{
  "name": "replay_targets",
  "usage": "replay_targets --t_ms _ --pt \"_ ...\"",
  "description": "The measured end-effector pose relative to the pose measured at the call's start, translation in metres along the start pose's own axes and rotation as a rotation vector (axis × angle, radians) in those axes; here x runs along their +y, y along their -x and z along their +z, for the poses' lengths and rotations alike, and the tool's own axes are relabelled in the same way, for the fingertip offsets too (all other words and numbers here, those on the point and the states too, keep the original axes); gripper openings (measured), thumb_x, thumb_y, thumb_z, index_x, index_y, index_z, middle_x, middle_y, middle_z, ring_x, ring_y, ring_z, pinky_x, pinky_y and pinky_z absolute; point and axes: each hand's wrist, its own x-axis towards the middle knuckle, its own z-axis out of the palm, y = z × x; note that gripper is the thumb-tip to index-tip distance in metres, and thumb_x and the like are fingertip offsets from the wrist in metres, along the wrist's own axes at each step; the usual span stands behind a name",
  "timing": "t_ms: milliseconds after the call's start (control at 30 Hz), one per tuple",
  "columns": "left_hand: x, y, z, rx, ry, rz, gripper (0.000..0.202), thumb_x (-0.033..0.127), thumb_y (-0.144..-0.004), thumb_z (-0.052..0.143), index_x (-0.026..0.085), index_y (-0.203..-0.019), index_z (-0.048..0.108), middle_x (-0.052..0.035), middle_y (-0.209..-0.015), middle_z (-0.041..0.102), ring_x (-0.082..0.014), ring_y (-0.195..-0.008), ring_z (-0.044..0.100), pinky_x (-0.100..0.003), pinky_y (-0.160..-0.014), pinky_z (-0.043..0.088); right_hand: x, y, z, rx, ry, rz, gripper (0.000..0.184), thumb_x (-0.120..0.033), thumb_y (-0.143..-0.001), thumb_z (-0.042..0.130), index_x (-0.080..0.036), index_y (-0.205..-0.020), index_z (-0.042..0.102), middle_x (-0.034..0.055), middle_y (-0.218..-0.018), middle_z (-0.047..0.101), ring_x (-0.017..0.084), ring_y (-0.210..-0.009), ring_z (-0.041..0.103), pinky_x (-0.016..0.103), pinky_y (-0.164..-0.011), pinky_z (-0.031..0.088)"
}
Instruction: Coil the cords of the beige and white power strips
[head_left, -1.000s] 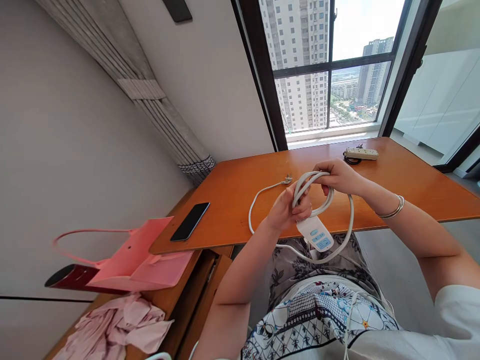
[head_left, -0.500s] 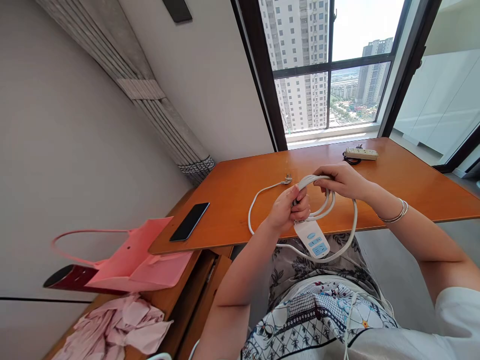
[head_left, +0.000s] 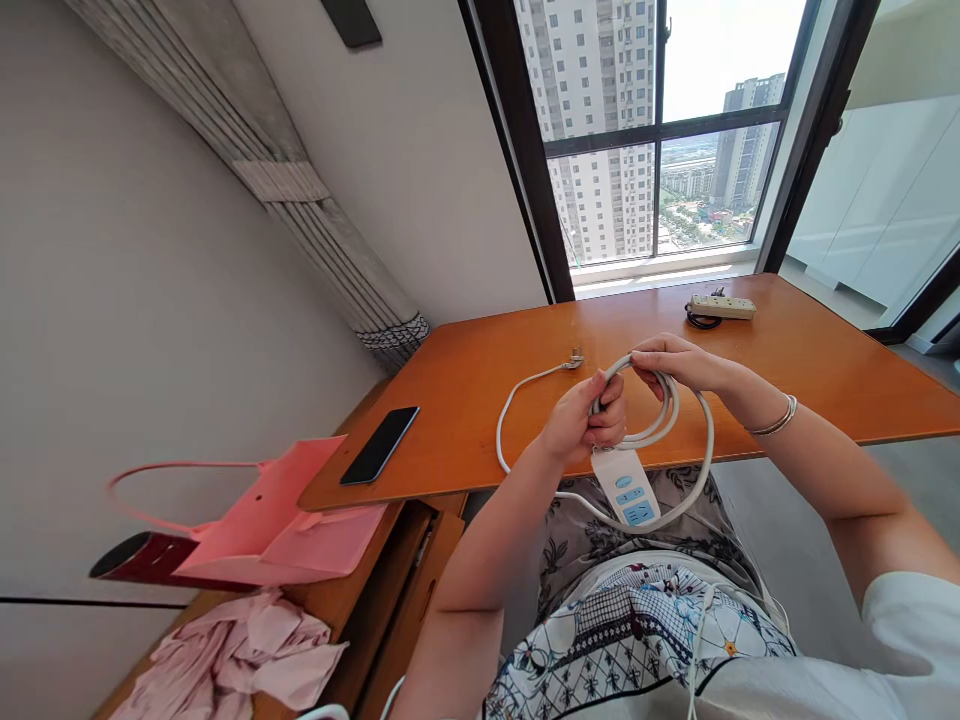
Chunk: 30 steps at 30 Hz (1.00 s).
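My left hand [head_left: 586, 420] is closed around the top of a white power strip [head_left: 626, 488] with blue sockets and the coils of its white cable [head_left: 675, 420], held above the front edge of the orange table [head_left: 465, 390]. My right hand [head_left: 671, 360] pinches the cable at the top of the coil, fingers curled round it. A loose length of cable runs left across the table to the plug [head_left: 575, 360], which lies flat on the wood. A bigger loop hangs down over my lap.
A second beige power strip [head_left: 722, 306] lies at the table's far edge by the window. A black phone [head_left: 379, 443] rests near the left corner. A pink bag [head_left: 262, 515] and crumpled pink cloth [head_left: 240, 655] sit on a lower wooden unit at left.
My right hand has drawn the cable closer to my left hand, laying another turn onto the coil. The power strip stays hanging below my left hand.
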Motion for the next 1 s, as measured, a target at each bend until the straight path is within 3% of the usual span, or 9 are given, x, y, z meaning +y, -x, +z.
replay_targets --t_ms 233,400,567,733,867,1000 --pt "0.0 0.0 0.003 0.001 -0.084 0.043 0.051 0.059 -0.091 0.058 0.02 -0.068 0.035 0.0114 -0.045 0.026 -0.003 -0.033 0.014 -0.016 -0.038 0.024 0.002 -0.001 0.007 0.054 -0.029 0.01 0.067 -0.079 -0.083 0.054 -0.019 -0.056 0.043 -0.004 -0.046 0.043 0.007 -0.04 0.043 0.021 -0.038 0.034" --pt "-0.001 0.0 0.004 0.027 -0.051 0.057 0.053 0.058 -0.091 0.059 0.02 -0.066 0.033 0.0118 -0.044 0.023 -0.002 -0.033 0.013 -0.015 -0.038 0.022 0.0 0.001 0.01 0.143 0.044 -0.072 0.065 -0.079 -0.082 0.056 -0.018 -0.06 0.048 -0.0038 -0.052 0.047 0.006 -0.043 0.045 0.021 -0.04 0.033" --pt "0.003 0.0 0.006 0.134 0.091 0.07 0.059 0.066 -0.093 0.048 0.02 -0.062 0.026 0.0122 -0.044 0.015 -0.0027 -0.032 0.009 -0.015 -0.035 0.019 0.004 0.011 0.004 0.112 -0.003 -0.105 0.05 -0.063 -0.082 0.07 -0.014 -0.089 0.065 -0.0014 -0.067 0.059 0.008 -0.058 0.052 0.021 -0.052 0.043" --pt "0.012 0.003 0.005 0.187 0.16 0.132 0.058 0.061 -0.098 0.042 0.02 -0.06 0.024 0.0115 -0.043 0.014 -0.0033 -0.031 0.007 -0.016 -0.035 0.018 0.017 0.025 0.0 0.081 -0.1 -0.059 0.052 -0.06 -0.084 0.07 -0.014 -0.107 0.062 0.0074 -0.093 0.07 0.016 -0.083 0.064 0.028 -0.072 0.052" --pt "0.011 0.004 0.01 0.171 0.128 0.175 0.057 0.058 -0.099 0.043 0.019 -0.06 0.027 0.0097 -0.04 0.022 -0.004 -0.031 0.012 -0.016 -0.035 0.021 0.025 0.026 0.018 0.232 -0.04 -0.11 0.048 -0.063 -0.09 0.06 -0.017 -0.104 0.058 0.0042 -0.083 0.067 0.015 -0.076 0.061 0.028 -0.069 0.05" --pt "0.005 0.003 0.016 0.192 0.081 0.224 0.059 0.058 -0.096 0.05 0.018 -0.058 0.029 0.0023 -0.052 0.052 -0.0035 -0.033 0.024 -0.019 -0.038 0.027 0.035 0.018 0.043 0.507 0.096 -0.212 0.05 -0.07 -0.094 0.045 -0.021 -0.094 0.052 -0.0001 -0.071 0.057 0.013 -0.063 0.052 0.028 -0.06 0.044"
